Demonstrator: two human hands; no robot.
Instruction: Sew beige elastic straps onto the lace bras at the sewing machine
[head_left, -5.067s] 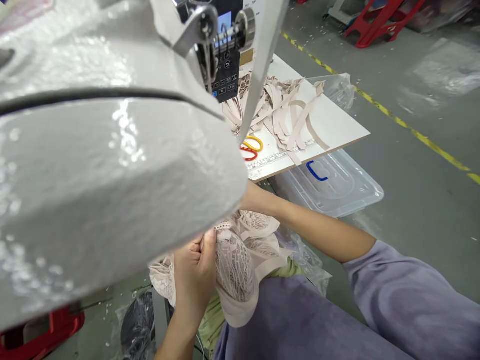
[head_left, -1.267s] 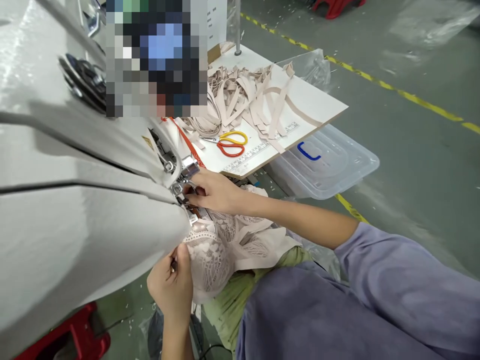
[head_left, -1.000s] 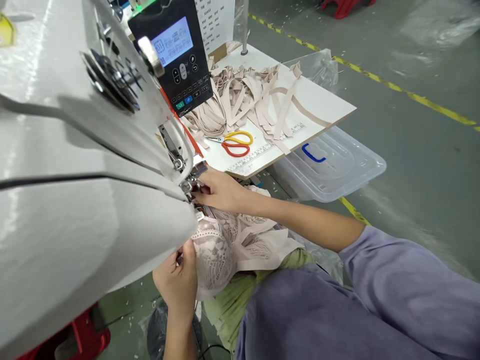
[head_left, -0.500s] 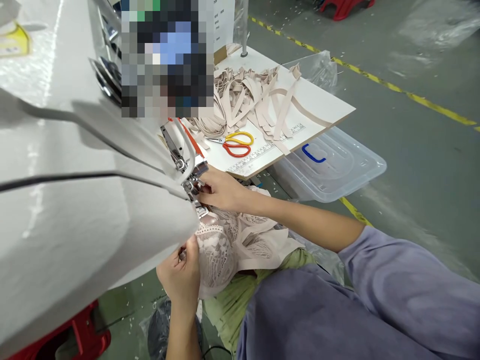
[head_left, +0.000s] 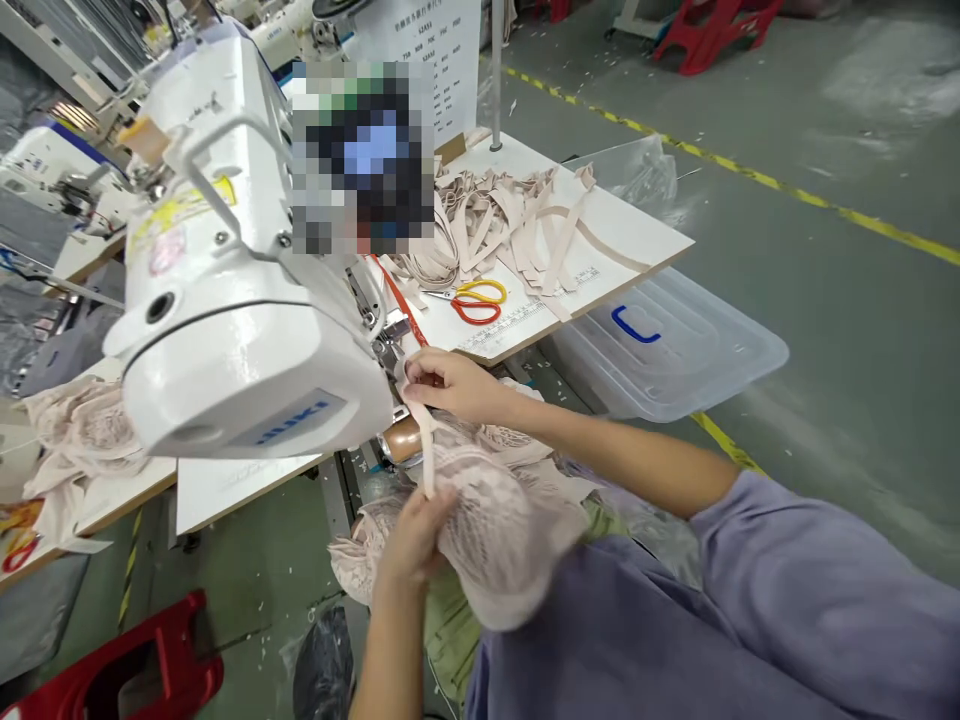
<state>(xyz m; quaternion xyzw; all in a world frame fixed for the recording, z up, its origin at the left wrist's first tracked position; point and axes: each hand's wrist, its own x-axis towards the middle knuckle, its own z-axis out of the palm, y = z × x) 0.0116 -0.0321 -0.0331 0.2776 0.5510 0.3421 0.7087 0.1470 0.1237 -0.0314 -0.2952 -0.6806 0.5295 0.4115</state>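
Observation:
A pale pink lace bra (head_left: 487,515) hangs over the lap, its cup blurred by motion. My left hand (head_left: 420,530) is closed on the bra's upper edge, thumb on top. My right hand (head_left: 465,388) pinches a narrow pink band of the bra just below the presser foot area of the white sewing machine (head_left: 255,370). Between the two hands that band runs taut. The needle itself is hidden behind the machine head and the fingers. More lace fabric (head_left: 360,560) lies to the left of my left hand.
On the white table (head_left: 652,250) lie beige elastic strips (head_left: 495,215) and scissors (head_left: 478,300) with yellow and red handles. A lidded clear plastic box (head_left: 697,340) stands beneath its edge. Lace pieces (head_left: 90,430) pile up at the left. Red stools (head_left: 135,660) stand on the floor.
The view has shifted back, showing more of the machine. The bra has come away from the machine toward my body, and my left hand has moved right and down with it.

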